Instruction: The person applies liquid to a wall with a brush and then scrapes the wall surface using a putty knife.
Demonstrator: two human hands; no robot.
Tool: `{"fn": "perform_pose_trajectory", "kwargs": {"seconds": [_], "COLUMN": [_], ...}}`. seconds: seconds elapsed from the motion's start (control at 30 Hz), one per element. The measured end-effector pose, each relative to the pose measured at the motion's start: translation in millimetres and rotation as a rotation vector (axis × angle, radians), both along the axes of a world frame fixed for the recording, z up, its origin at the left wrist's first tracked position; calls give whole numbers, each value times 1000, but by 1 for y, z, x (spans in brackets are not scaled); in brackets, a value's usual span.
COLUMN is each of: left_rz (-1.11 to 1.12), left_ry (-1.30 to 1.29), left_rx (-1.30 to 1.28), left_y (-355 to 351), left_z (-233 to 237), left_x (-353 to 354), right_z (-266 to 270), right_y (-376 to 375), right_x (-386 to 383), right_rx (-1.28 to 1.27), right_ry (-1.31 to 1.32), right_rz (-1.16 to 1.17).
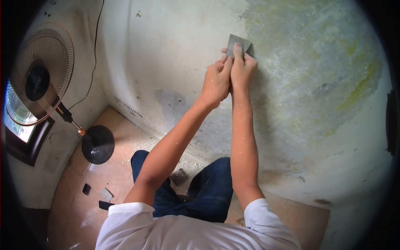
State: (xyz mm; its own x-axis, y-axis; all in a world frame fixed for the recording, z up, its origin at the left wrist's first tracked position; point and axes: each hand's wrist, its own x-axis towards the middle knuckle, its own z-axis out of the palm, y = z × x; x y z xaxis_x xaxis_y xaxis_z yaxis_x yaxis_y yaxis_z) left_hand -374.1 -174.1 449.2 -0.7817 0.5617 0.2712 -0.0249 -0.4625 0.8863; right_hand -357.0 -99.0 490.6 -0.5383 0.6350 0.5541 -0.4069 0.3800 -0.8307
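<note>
Both my hands are raised together against the wall [183, 54]. My right hand [242, 68] grips a flat grey scraper blade [238, 41], its thumb lying on the blade's face. Close beside it on the left, my left hand [217, 81] has its fingers closed around the lower part of the same tool; the handle is hidden by the hands. The blade lies near the border between the pale painted surface and a bare grey-green patch [300, 75]. Small flakes stick to both forearms.
A standing fan [37, 83] with a round black base [98, 144] is at the left, its cord running up the wall. On the tiled floor [77, 183] lie a dark square piece [179, 177], a phone-like object [106, 205], small items and scattered flakes.
</note>
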Motion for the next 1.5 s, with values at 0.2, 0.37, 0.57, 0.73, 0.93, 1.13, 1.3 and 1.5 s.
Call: {"fn": "perform_pose_trajectory", "kwargs": {"seconds": [0.2,0.37,0.57,0.73,0.93,1.13,1.3,1.5], "left_rz": [6,-18,-95,-101,-84,-170,-150,-174], "left_ry": [-102,-79,-117,-70,-22,-51,-36,-1], "left_rx": [-25,-40,-51,-76,-83,-16,107,171], "left_y": [-2,6,-8,-4,-11,0,8,-2], "left_z": [-97,-68,-50,-52,-47,-13,23,77], "left_x": [21,8,11,6,10,14,3,-13], "right_z": [-130,-63,-68,-73,-59,-17,18,80], "right_y": [25,0,7,16,-3,9,17,3], "right_x": [8,13,10,2,13,18,4,-4], "right_rx": [138,23,-93,-119,-231,-77,87,96], "right_ry": [-201,-143,-90,-74,-43,-68,-51,-8], "right_rz": [-186,-100,-4,-20,7,-74,-86,-40]}}
